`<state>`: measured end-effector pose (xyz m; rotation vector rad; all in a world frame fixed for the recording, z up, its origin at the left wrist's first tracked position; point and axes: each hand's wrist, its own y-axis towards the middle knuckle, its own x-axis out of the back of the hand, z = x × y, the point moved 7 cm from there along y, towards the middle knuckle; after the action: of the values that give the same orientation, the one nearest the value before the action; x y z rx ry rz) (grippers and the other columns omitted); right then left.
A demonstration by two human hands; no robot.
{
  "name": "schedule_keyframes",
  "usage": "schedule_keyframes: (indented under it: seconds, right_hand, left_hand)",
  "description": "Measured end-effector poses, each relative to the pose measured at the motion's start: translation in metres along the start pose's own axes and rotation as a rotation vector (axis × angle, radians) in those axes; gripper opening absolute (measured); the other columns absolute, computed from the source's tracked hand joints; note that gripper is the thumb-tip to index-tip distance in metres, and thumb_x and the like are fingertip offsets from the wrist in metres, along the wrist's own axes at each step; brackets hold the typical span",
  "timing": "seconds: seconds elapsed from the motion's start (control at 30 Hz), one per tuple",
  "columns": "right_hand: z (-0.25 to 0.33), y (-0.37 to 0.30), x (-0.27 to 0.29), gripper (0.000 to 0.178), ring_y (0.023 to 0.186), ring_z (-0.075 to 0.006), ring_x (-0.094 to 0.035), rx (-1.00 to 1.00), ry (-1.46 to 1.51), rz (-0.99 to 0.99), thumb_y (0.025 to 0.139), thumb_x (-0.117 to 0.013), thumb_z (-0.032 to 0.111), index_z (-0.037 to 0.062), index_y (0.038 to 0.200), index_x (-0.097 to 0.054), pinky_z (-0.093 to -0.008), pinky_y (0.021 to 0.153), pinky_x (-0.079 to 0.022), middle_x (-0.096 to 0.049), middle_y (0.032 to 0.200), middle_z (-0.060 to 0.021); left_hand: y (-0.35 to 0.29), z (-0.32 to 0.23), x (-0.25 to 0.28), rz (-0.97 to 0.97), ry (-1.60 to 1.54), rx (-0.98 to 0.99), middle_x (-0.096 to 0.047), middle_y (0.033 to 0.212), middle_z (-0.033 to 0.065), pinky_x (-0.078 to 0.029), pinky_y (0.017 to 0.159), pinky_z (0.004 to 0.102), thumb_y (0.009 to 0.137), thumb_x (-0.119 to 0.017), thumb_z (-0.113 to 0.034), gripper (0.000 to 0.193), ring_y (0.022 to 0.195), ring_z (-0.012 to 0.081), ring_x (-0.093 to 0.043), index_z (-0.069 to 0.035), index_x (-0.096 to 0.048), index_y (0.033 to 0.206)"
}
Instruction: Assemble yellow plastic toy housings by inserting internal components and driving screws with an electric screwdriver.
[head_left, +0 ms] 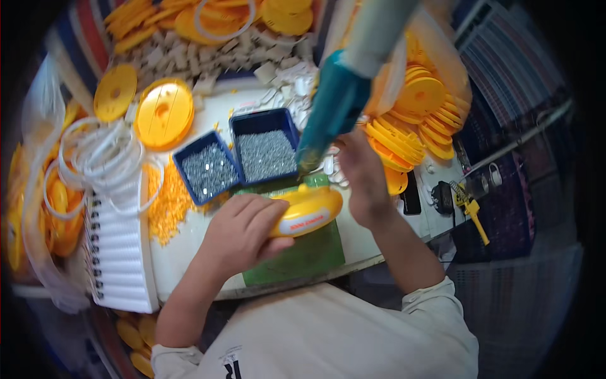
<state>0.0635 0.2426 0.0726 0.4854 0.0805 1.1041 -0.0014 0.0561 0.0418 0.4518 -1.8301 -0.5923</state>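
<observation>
Mid-job, I'd say: left grip [243,228] clasping the yellow casing [310,213], right grip [367,182] beside the teal tool [336,101] (hold unclear), yellow discs [420,96] seemingly waiting

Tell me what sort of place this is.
Probably a small assembly workstation. Blue trays hold many small metal pieces, similar yellow discs lie piled up, and a teal tool hangs above the table, near the yellow part in the left hand.
</observation>
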Motion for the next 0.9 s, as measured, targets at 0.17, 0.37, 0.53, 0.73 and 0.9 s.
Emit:
schedule_keyframes:
  seconds: [0.17, 0.37, 0.53, 0.73, 0.9]
  right_hand:
    - [-0.033, -0.058, 0.015, 0.058, 0.13, -0.0343, -0.058, 0.127, -0.36, 0.017, 0.104, -0.06, 0.045, -0.0026, 0.137, -0.061, -0.0444, 0.113, -0.043, -0.061, 0.14, -0.0214]
    - [-0.038, -0.07, -0.007, 0.06, 0.125, -0.0342, -0.062, 0.175, -0.232, -0.076, 0.1, -0.067, 0.049, 0.0021, 0.138, -0.064, -0.0419, 0.102, -0.053, -0.063, 0.134, -0.0209]
    - [-0.036, -0.064, -0.011, 0.054, 0.119, -0.0337, -0.066, 0.268, -0.332, -0.049, 0.101, -0.066, 0.045, 0.003, 0.136, -0.066, -0.0407, 0.098, -0.055, -0.064, 0.133, -0.0213]
    - [-0.029, -0.071, -0.013, 0.039, 0.12, -0.0361, -0.066, 0.331, -0.48, -0.049, 0.099, -0.073, 0.022, 0.0049, 0.133, -0.07, -0.0426, 0.096, -0.057, -0.064, 0.135, -0.0224]
    - [-0.016, -0.076, -0.014, 0.038, 0.123, -0.041, -0.065, 0.428, -0.493, -0.045, 0.089, -0.074, 0.001, 0.0061, 0.126, -0.073, -0.045, 0.095, -0.057, -0.065, 0.134, -0.0219]
  left_hand:
    - [0.011, 0.018, -0.005, -0.148, -0.111, 0.13, -0.07, 0.106, 0.0162, -0.055, 0.082, 0.0444, 0.095, -0.072, -0.042, 0.052, 0.093, 0.0357, -0.068, 0.002, -0.065, 0.123]
    - [-0.001, 0.015, -0.002, -0.108, -0.143, 0.216, -0.067, 0.117, 0.0181, -0.049, 0.096, 0.0491, 0.093, -0.075, -0.035, 0.054, 0.106, 0.0383, -0.064, 0.0, -0.061, 0.132]
    - [-0.009, 0.016, -0.004, -0.153, -0.089, 0.269, -0.066, 0.122, 0.0169, -0.048, 0.097, 0.0487, 0.083, -0.082, -0.019, 0.059, 0.108, 0.0377, -0.063, -0.002, -0.059, 0.135]
    - [-0.015, 0.011, -0.01, -0.233, -0.012, 0.209, -0.064, 0.129, 0.0179, -0.052, 0.099, 0.0503, 0.076, -0.079, -0.005, 0.063, 0.116, 0.04, -0.064, -0.012, -0.064, 0.137]
    - [-0.022, 0.002, -0.01, -0.292, 0.059, 0.165, -0.063, 0.135, 0.0164, -0.055, 0.1, 0.0481, 0.072, -0.076, 0.002, 0.06, 0.119, 0.0386, -0.065, -0.021, -0.074, 0.128]
